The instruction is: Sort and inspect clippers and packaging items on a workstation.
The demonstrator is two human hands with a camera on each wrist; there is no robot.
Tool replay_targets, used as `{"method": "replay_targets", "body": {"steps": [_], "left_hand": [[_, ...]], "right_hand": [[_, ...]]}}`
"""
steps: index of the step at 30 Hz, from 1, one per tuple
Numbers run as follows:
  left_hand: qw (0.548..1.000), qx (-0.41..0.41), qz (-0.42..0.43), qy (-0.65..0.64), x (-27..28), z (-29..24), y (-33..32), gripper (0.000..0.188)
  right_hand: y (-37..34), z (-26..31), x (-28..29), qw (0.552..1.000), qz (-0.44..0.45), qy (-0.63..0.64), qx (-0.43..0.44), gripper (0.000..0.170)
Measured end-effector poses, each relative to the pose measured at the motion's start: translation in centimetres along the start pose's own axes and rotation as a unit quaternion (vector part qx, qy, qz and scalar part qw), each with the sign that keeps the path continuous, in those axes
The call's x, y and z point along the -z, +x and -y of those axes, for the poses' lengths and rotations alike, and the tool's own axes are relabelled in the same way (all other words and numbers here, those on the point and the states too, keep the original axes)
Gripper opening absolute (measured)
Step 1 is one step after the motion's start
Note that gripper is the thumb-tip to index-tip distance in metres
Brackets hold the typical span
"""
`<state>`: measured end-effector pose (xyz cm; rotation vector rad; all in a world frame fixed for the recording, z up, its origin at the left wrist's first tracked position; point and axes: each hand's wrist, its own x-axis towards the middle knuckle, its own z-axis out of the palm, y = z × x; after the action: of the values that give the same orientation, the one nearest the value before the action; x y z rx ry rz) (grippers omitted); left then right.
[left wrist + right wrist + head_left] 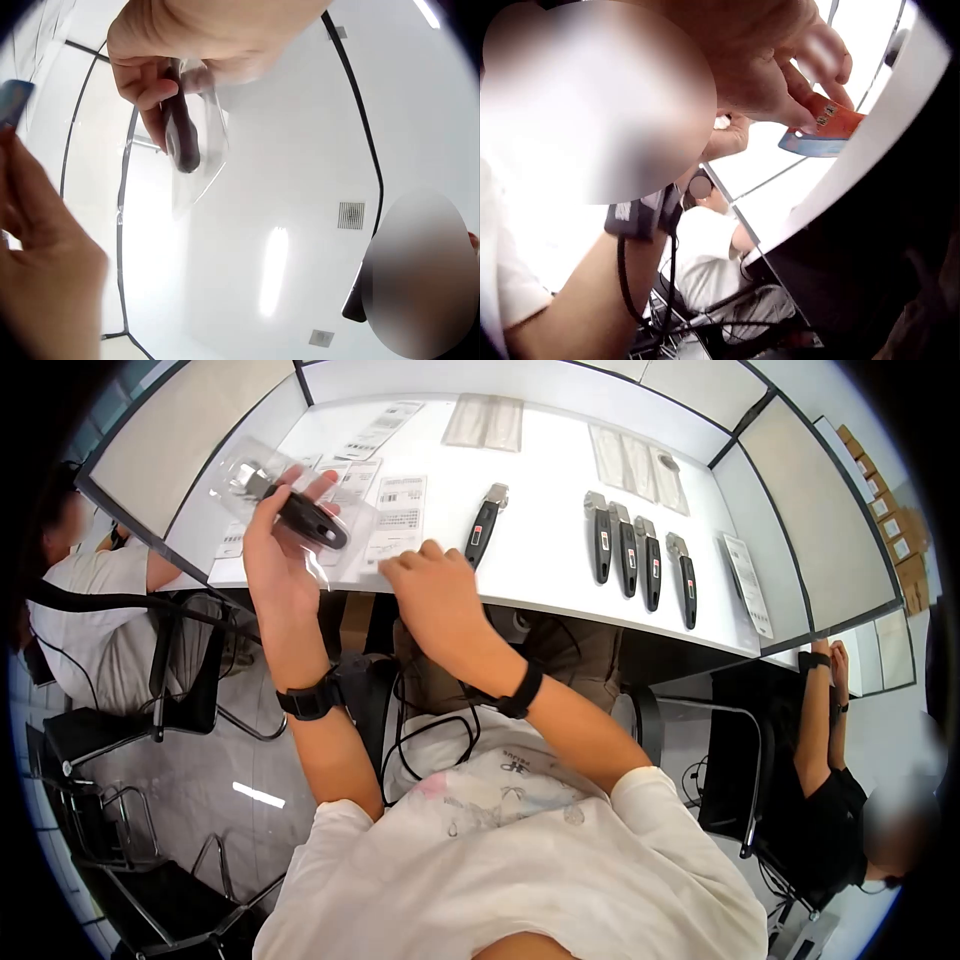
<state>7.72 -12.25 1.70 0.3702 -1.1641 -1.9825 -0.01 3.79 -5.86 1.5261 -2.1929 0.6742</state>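
Observation:
My left hand (283, 565) holds up a black-handled tool with a metal head (318, 525) in a clear plastic blister shell (235, 465), at the left of the table. In the left wrist view the fingers curl round the dark handle (182, 131), and the clear shell (217, 139) stands out beside it. My right hand (440, 605) is at the table's front edge, pinching a printed card (821, 136) between thumb and fingers. Orange and blue show on the card in the right wrist view. A similar black-handled tool (484, 530) lies just beyond my right hand.
Several more such tools (627, 555) lie at the right of the white table (540, 575). Clear plastic shells (483, 422) lie along the back, and printed cards (380, 428) at the back left. Another card (748, 585) is near the right partition (765, 540). Other people sit on both sides.

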Motion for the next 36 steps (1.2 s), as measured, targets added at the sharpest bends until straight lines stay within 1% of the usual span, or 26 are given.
{"method": "replay_targets", "body": {"steps": [2,4,6,7,8,10,11,12,14,15,16,18,19,20,22,23,24,26,27,28,30,31,32,33,34,36], "left_hand": [[0.999,0.004,0.033,0.001,-2.3,-0.3,-1.1,0.046],[0.995,-0.021,0.076,0.067,-4.2,-0.3,-2.3,0.049],[0.982,0.005,0.147,0.12,-4.5,-0.1,-2.8,0.053],[0.975,0.016,0.171,0.139,-5.2,0.4,-3.4,0.058],[0.961,0.058,0.209,0.171,-5.8,0.5,-3.6,0.06],[0.933,0.113,0.278,0.197,-7.2,1.5,-4.2,0.059],[0.934,0.11,0.292,0.177,-7.6,3.3,-4.2,0.059],[0.933,0.127,0.296,0.163,-8.4,4.3,-4.5,0.055],[0.933,0.211,0.284,0.071,-9.7,5.6,-5.8,0.051],[0.934,0.231,0.272,0.029,-10.3,5.7,-6.5,0.048],[0.918,0.288,0.272,-0.008,-10.6,5.2,-7.0,0.046],[0.898,0.331,0.284,-0.057,-11.1,6.0,-7.8,0.049],[0.863,0.377,0.313,-0.12,-11.2,6.3,-7.9,0.05],[0.861,0.372,0.331,-0.1,-11.4,6.9,-8.1,0.052],[0.812,0.433,0.356,-0.162,-11.8,7.2,-8.6,0.051],[0.818,0.427,0.356,-0.145,-11.9,7.0,-9.0,0.05],[0.818,0.431,0.354,-0.142,-11.9,7.0,-9.3,0.05],[0.847,0.397,0.348,-0.068,-11.7,7.1,-9.4,0.048],[0.887,0.335,0.315,-0.045,-11.7,7.4,-10.0,0.047],[0.866,0.339,0.368,-0.004,-11.6,7.7,-8.6,0.045],[0.897,0.277,0.344,0.007,-12.1,8.2,-8.9,0.044],[0.888,0.285,0.357,0.05,-11.7,8.5,-8.5,0.043],[0.911,0.243,0.333,0.036,-12.1,9.4,-9.0,0.043],[0.908,0.233,0.337,0.09,-12.2,9.0,-9.1,0.044],[0.901,0.222,0.343,0.143,-12.4,8.7,-9.0,0.046],[0.903,0.219,0.352,0.114,-12.0,10.0,-9.0,0.05]], "right_hand": [[0.7,-0.9,3.6,0.991,-0.122,0.05,-0.024,0.025],[1.2,-2.9,7.4,0.965,-0.244,0.055,-0.084,0.025],[1.2,-6.5,11.4,0.917,-0.382,0.062,-0.1,0.02],[1.0,-7.4,13.6,0.892,-0.421,0.097,-0.132,0.017],[0.4,-8.4,15.5,0.864,-0.457,0.131,-0.164,0.015],[-1.4,-11.8,17.8,0.873,-0.452,0.111,-0.147,0.018],[-2.5,-12.4,18.6,0.848,-0.428,0.246,-0.194,0.017],[-3.1,-13.0,19.0,0.812,-0.426,0.355,-0.18,0.013],[-4.7,-14.2,19.0,0.785,-0.404,0.439,-0.165,0.011],[-5.3,-14.3,19.1,0.775,-0.405,0.45,-0.183,0.011],[-6.0,-14.6,19.1,0.777,-0.395,0.456,-0.183,0.011],[-7.0,-15.3,18.9,0.725,-0.398,0.535,-0.172,0.009],[-7.3,-15.8,18.5,0.696,-0.397,0.582,-0.14,0.008],[-7.6,-16.2,18.0,0.694,-0.385,0.598,-0.108,0.008],[-7.3,-16.0,17.5,0.7,-0.392,0.584,-0.128,0.009],[-7.7,-16.8,17.1,0.706,-0.361,0.6,-0.11,0.014],[-7.6,-16.2,17.4,0.703,-0.362,0.601,-0.115,0.014],[-6.7,-14.6,18.2,0.691,-0.347,0.61,-0.174,0.022],[-6.6,-15.3,17.9,0.711,-0.321,0.602,-0.172,0.03],[-6.8,-15.2,17.7,0.697,-0.301,0.609,-0.232,0.037],[-7.1,-15.5,17.4,0.681,-0.213,0.633,-0.3,0.041],[-7.1,-15.4,17.3,0.702,-0.153,0.613,-0.329,0.041],[-7.2,-14.9,17.3,0.716,-0.092,0.591,-0.36,0.043],[-7.3,-14.9,17.4,0.722,-0.064,0.574,-0.38,0.044],[-7.4,-15.4,16.6,0.74,-0.065,0.572,-0.349,0.038],[-7.8,-16.7,17.3,0.791,-0.088,0.483,-0.365,0.034]]}}
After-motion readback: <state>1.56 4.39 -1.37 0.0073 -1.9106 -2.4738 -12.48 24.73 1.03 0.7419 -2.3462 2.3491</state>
